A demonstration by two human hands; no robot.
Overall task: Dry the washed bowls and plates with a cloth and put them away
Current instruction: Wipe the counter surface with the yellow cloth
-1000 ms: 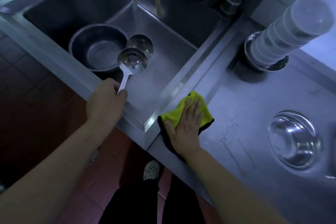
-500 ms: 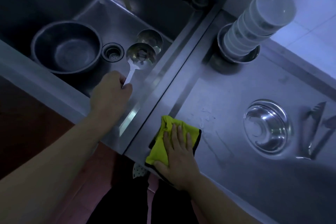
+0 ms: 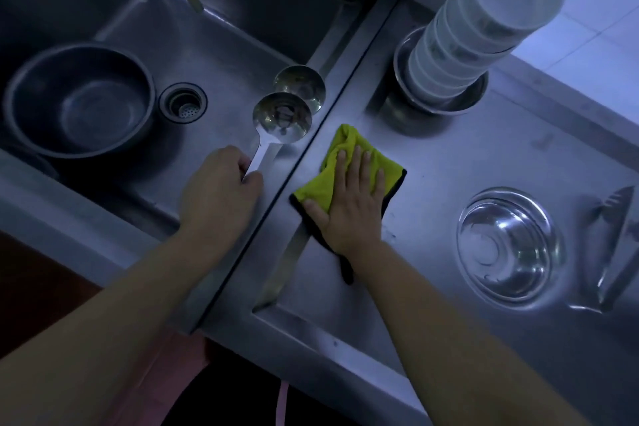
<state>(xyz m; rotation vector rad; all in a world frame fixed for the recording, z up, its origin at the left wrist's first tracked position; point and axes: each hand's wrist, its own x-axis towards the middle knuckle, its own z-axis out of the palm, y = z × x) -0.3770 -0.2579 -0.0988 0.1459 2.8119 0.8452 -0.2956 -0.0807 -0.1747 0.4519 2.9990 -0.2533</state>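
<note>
Drying looks barely begun — the left hand [image 3: 221,190] grips a ladle [image 3: 281,117] over the sink [image 3: 221,41], the right hand [image 3: 349,204] presses flat on the cloth [image 3: 323,185] on the counter [image 3: 449,156] — next, likely bring cloth to ladle, bowls [image 3: 484,28] stacked behind.

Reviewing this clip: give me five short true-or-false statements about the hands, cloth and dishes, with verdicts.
1. The left hand grips a ladle by its handle. True.
2. The right hand lies flat on the yellow cloth. True.
3. The cloth lies in the sink. False: on the counter.
4. The white bowls are spread out singly. False: stacked.
5. A metal bowl stands right of the cloth. True.
</note>
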